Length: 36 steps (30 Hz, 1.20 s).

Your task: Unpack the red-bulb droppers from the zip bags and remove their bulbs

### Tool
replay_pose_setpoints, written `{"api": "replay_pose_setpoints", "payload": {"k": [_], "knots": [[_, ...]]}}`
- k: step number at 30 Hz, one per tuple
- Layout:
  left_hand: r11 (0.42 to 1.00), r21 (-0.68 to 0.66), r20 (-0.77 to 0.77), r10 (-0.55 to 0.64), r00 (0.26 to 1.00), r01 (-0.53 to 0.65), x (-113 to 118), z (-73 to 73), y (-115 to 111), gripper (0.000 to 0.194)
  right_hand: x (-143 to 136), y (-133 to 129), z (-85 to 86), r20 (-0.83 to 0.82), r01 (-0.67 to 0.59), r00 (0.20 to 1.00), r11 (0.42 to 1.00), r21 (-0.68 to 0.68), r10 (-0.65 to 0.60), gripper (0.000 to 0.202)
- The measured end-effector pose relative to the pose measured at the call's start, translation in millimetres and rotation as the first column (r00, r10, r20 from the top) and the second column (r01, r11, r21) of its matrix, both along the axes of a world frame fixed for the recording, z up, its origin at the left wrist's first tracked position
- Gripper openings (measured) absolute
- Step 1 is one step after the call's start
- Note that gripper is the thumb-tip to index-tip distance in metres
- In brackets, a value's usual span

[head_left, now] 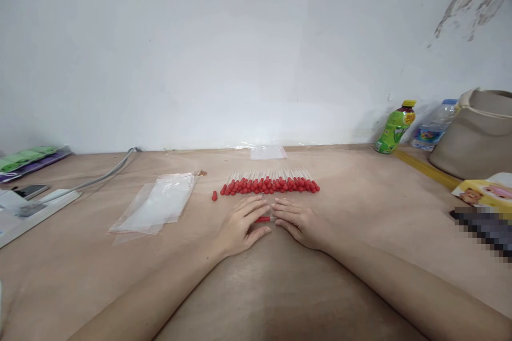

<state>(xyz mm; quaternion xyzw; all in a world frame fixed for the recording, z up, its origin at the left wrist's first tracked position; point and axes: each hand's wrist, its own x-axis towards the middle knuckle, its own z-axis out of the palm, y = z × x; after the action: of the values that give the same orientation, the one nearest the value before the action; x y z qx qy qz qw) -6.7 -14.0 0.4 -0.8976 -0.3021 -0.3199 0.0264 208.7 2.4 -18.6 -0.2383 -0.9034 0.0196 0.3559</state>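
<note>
Both hands rest on the brown table, fingertips close together. My left hand (245, 225) has its fingers stretched and thumb apart, near the left part of a small red stick (263, 219). Facing it, my right hand (301, 221) lies with fingers extended by the stick's right end; whether either hand grips it is partly hidden. Just beyond is a long row of red-tipped pale sticks (270, 185), red ends toward me. A single red piece (215, 196) lies at the row's left.
Clear plastic bags (160, 205) lie on the left, another bag (267, 153) by the wall. Farther left are a cable (108, 173) and a phone (32, 191). On the right stand a green bottle (394, 130), a clear bottle (432, 130) and a beige bin (474, 133).
</note>
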Motion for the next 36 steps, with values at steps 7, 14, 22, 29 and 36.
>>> {"api": "replay_pose_setpoints", "payload": {"k": [7, 14, 22, 29, 36], "knots": [[0.991, 0.136, 0.011, -0.005, 1.0, 0.003, 11, -5.4, 5, 0.019, -6, -2, 2.6, -0.013, 0.004, 1.0, 1.0, 0.021, -0.003, 0.028], [0.974, 0.227, 0.01, -0.007, 1.0, 0.005, 9, -5.6, 5, 0.022, -8, 5, -2.5, -0.031, -0.053, 0.998, 0.998, 0.019, 0.053, 0.031], [0.978, 0.199, -0.066, -0.047, 0.997, 0.059, 8, -3.0, 5, 0.019, -8, 1, -1.2, -0.015, -0.068, 0.997, 0.993, 0.095, 0.07, 0.026], [0.989, 0.132, -0.102, -0.055, 0.993, 0.068, 5, 0.0, -3, 0.016, -6, -3, 1.9, 0.044, -0.068, 0.997, 0.977, 0.2, 0.061, 0.019], [0.996, 0.058, -0.109, -0.054, 0.993, 0.061, 4, 1.1, -4, 0.018, -7, -6, 2.6, 0.078, -0.062, 0.996, 0.965, 0.257, 0.043, 0.018]]}}
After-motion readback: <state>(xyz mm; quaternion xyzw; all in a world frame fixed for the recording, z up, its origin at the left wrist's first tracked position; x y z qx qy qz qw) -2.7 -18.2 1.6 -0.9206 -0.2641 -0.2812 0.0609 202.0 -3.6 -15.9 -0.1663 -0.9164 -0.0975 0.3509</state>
